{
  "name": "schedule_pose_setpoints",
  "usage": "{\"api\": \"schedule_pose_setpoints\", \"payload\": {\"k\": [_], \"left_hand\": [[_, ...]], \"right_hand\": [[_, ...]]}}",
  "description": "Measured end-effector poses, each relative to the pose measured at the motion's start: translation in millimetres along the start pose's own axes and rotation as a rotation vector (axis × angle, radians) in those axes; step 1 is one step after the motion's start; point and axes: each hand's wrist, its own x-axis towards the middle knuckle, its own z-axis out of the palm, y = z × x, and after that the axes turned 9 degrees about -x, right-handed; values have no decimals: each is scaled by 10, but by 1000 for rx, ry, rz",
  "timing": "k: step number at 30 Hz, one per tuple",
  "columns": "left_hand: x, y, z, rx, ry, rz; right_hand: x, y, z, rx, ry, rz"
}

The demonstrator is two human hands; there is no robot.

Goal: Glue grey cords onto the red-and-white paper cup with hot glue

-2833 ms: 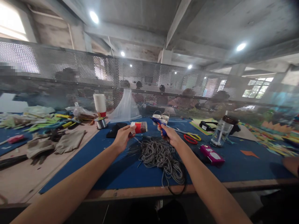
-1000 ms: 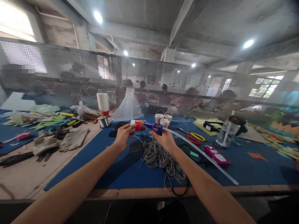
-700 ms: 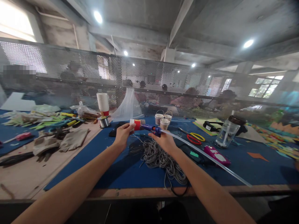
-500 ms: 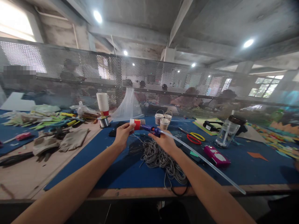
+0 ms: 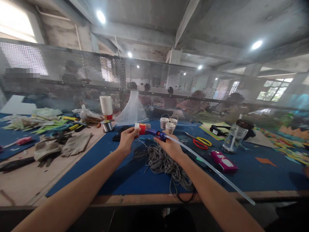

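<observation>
My left hand [image 5: 128, 138] pinches a small red and white paper cup [image 5: 142, 128] that lies on its side in the air. In my right hand [image 5: 169, 143] is a blue glue gun [image 5: 158, 133], its nozzle at the cup's right side; I cannot tell whether they touch. A long clear glue stick [image 5: 212, 167] runs out of the gun's back over my right forearm, toward the table's front edge. Beneath my hands lies a tangled heap of grey cord [image 5: 164, 162]. Just behind stand three small white cups [image 5: 170, 128] with cord handles.
Red and yellow scissors [image 5: 200, 142], a purple box [image 5: 224, 161] and a glass bottle [image 5: 235, 137] are at the right. Stacked paper cups [image 5: 106, 106], a wire spool [image 5: 107, 126] and work gloves [image 5: 76, 144] are at the left. A perforated metal screen [image 5: 147, 74] closes the back.
The paper cup and the glue gun have shifted very slightly to the right. The glue stick's far end sits a touch lower. Both hands keep their grips.
</observation>
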Motion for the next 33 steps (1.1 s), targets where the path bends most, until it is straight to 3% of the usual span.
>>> {"api": "schedule_pose_setpoints", "payload": {"k": [11, 18, 33], "left_hand": [[91, -77, -70, 4, 14, -2], [66, -51, -48, -1, 12, -9], [45, -31, -31, -30, 11, -14]], "right_hand": [[-7, -8, -6, -51, -17, -67], [-2, -3, -5, -69, 15, -28], [-3, -3, -14, -108, -56, -17]]}}
